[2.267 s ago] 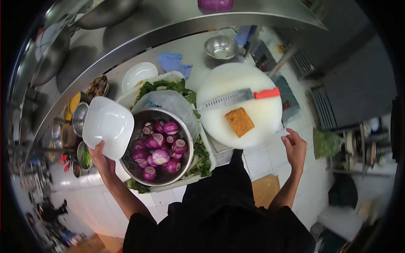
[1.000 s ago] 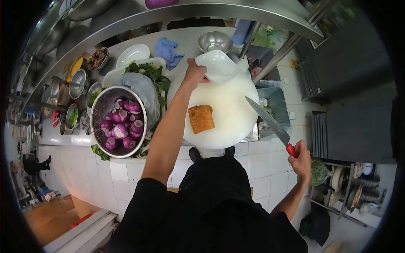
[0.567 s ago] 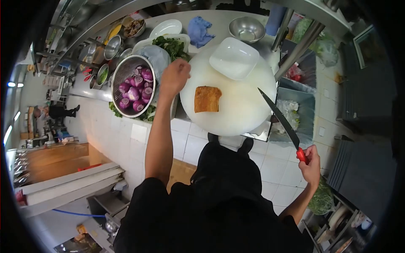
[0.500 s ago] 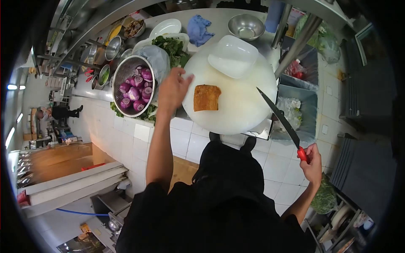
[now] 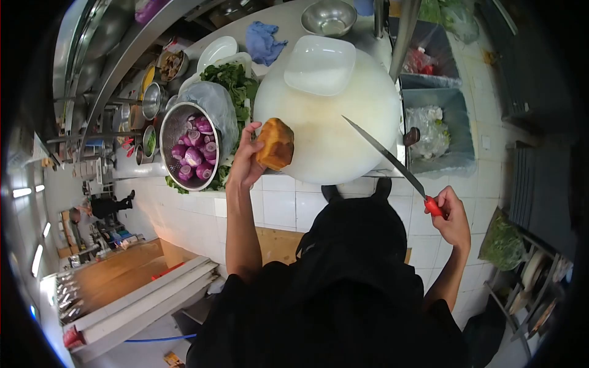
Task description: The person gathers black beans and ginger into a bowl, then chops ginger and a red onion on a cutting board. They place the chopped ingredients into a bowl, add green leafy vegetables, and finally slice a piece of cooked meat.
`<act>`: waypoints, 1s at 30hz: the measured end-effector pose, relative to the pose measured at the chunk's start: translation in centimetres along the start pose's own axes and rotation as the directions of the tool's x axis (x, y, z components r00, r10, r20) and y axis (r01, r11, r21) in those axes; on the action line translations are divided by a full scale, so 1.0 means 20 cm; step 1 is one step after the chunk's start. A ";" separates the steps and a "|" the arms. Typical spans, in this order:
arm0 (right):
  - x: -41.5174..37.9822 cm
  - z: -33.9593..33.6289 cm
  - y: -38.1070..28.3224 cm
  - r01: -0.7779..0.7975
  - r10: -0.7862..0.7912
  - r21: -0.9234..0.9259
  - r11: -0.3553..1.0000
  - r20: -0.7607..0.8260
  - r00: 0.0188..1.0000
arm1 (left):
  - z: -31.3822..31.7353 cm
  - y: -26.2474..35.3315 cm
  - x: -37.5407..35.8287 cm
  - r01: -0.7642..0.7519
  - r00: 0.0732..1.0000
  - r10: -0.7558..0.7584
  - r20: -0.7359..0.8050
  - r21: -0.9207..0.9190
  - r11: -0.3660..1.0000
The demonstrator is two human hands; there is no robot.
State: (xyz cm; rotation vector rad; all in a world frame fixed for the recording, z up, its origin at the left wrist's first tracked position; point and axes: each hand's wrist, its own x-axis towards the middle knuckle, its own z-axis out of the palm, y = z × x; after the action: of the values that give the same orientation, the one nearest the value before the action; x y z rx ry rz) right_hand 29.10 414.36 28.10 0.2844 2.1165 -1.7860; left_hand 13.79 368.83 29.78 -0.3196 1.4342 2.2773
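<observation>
My left hand (image 5: 245, 162) grips a golden-brown block of food (image 5: 276, 145), tilted up at the left edge of the round white cutting board (image 5: 343, 138). What kind of food it is, I cannot make out. A long-bladed knife with a red handle (image 5: 392, 161) is in my right hand (image 5: 453, 219), off the board's right side. Its blade points up and left, with the tip over the board. A shallow white dish (image 5: 320, 67) rests on the far part of the board.
Left of the board stands a metal colander (image 5: 164, 140) of peeled purple onions (image 5: 194, 157), beside leafy greens (image 5: 232, 86). Behind are a blue cloth (image 5: 262, 43) and a steel bowl (image 5: 328, 19). A lined grey bin (image 5: 460, 144) sits right of the board.
My left hand has taken hold of the brown block and lifted it off the board, towards the left edge. The knife has stayed in my right hand.
</observation>
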 end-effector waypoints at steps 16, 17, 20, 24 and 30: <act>-0.04 0.05 0.03 -0.087 0.087 -0.013 0.996 -0.005 0.996 | 0.18 -0.08 0.04 -0.011 1.000 0.008 0.014 0.203 0.979; -0.03 0.05 0.01 -0.090 0.090 -0.017 0.996 -0.010 0.996 | 0.23 -0.10 0.03 0.045 0.990 0.021 -0.136 0.464 0.885; -0.02 0.06 -0.04 -0.057 0.059 -0.047 0.997 0.045 0.997 | 0.25 -0.10 -0.01 -0.028 0.967 0.232 -0.101 0.868 0.496; 0.00 0.08 -0.10 -0.005 0.019 -0.100 0.995 0.141 0.990 | 0.24 -0.05 -0.05 0.088 0.956 0.158 -0.249 0.751 0.655; 0.08 0.21 -0.19 0.040 0.011 -0.295 0.955 0.171 0.985 | 0.24 -0.15 -0.02 0.046 0.947 0.125 -0.297 0.509 0.860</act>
State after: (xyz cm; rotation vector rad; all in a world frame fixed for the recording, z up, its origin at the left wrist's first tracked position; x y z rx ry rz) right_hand 26.91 409.52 30.31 0.0343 2.2255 -1.4140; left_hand 15.75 374.07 29.64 -0.5078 2.1609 1.8257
